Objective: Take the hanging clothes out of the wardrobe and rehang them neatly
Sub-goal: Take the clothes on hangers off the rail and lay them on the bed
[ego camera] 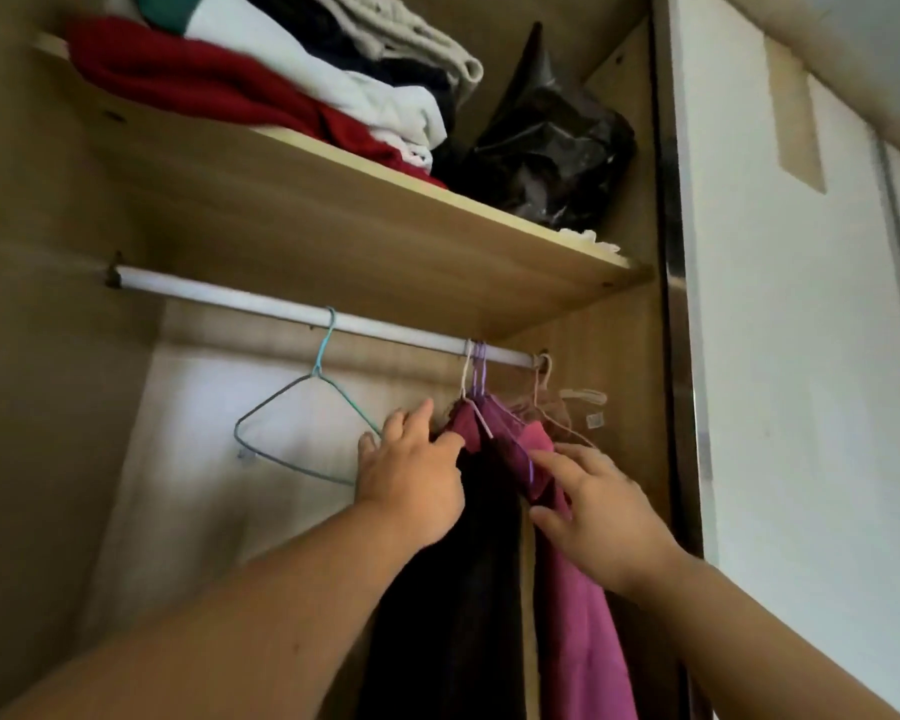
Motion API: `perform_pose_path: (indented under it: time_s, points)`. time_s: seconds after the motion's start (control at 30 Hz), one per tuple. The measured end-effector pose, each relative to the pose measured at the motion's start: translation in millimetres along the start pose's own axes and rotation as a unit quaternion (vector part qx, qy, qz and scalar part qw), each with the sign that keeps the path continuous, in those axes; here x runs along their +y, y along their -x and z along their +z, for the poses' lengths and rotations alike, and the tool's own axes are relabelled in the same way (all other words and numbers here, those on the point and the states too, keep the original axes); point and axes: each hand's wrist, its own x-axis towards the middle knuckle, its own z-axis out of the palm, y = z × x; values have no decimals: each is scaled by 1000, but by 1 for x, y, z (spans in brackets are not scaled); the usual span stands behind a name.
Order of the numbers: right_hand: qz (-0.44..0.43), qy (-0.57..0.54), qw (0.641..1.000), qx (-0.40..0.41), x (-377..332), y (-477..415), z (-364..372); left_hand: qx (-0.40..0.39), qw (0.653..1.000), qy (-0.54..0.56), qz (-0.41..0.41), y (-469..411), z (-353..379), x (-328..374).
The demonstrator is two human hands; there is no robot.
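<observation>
Left hand (411,480) pinches the dark maroon hanging garment (467,432) near the white metal rail's (230,298) right end; right hand (601,519), fingers straight, touches the pink hanging garment (578,641).

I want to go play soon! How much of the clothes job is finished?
Not much looks done: one hanger hangs bare on the rail. Right now the left hand reaches the dark garment and the right hand touches the pink garment. Both garments hang bunched at the rail's right end, so nearly everything is left.
</observation>
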Motion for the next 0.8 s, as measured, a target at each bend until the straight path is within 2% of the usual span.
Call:
perform_pose_path:
  time_s: [0.1, 0.27, 0.37, 0.47, 0.63, 0.8]
  points:
    - [-34, -11, 999, 9, 6, -37, 1, -11, 998, -30, -45, -24, 0, 2]
    - [-60, -26, 997, 31, 6, -85, 10, -45, 995, -87, -22, -37, 6, 8]
    - [-65, -25, 997, 15, 4, -106, 18, -71, 991, -109, -7, -40, 10, 9]
    - [-30, -12, 999, -32, -3, -121, 24, -88, 987, -134, -8, -43, 14, 2]
    - [25, 45, 998, -27, -17, -135, 25, -89, 986, -141, -31, -48, 14, -20]
    - [85, 54, 994, -48, -25, -149, 29, -74, 990, -118, -15, -56, 14, -33]
